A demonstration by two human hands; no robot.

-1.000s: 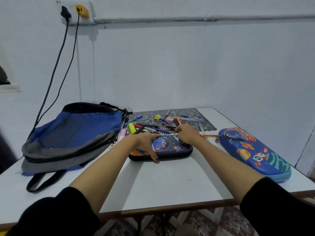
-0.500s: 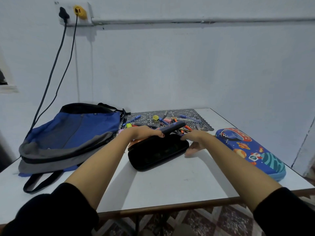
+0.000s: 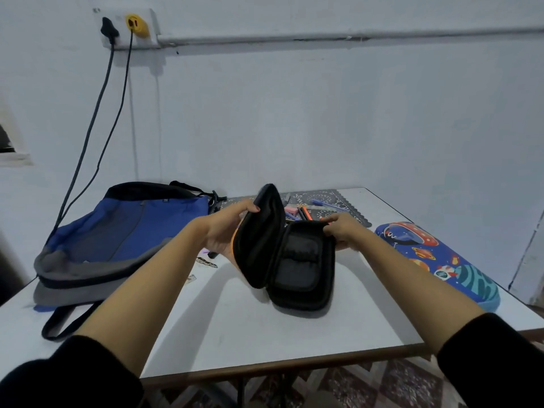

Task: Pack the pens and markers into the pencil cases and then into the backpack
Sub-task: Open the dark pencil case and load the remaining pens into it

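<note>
At the far left of the white table (image 3: 250,328) we saw the blue and grey fabric backpack (image 3: 117,240) lying slumped on its side, with nothing of the task visibly inside it. Just to its right the left hand (image 3: 226,228) gripped the raised lid (image 3: 262,228) of the black hard-shell pencil case (image 3: 303,269), thumb hooked over the lid's edge and fingers behind it. The case stood open like a book near the middle of the table, its dark lined inside facing us and, as far as we could make out, holding nothing. Beyond it the pens and markers (image 3: 304,212) lay loose on the dark patterned mat (image 3: 332,198), partly hidden by the lid. The right hand (image 3: 343,231) curled its fingers over the far rim of the case's lower half, steadying it. Further right the blue space-print pencil case (image 3: 435,257) lay closed and apart from both hands. We judged the task barely begun: one case opened, no pen packed, the second case unopened, both cases yet to go into the backpack. A second earlier the black case had lain closed and flat, printed face up, under both hands. Half a second earlier it had shown only its plain black shell, with the hands at its two ends. Since then the lid had swung upright.
</note>
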